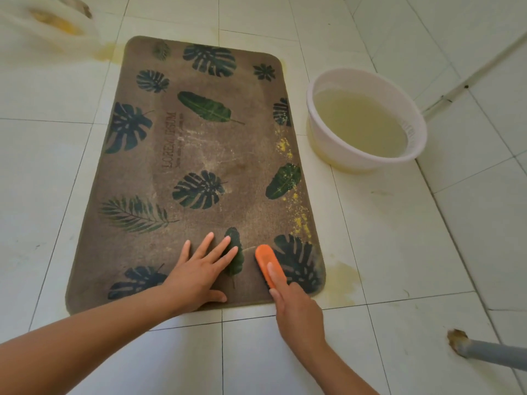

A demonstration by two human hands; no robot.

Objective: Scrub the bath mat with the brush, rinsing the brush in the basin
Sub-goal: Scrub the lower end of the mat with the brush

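A brown bath mat with dark green leaf prints lies flat on the white tiled floor, with yellow specks along its right side. My left hand presses flat on the mat's near edge, fingers spread. My right hand grips an orange scrub brush that rests bristles-down on the mat near its near right corner. A white plastic basin holding cloudy yellowish water stands on the floor just right of the mat.
A grey pipe enters the floor at the lower right beside a chipped hole. Yellowish puddle stains mark the tiles by the mat's near right corner and far left corner. A white stained fixture sits at the top left.
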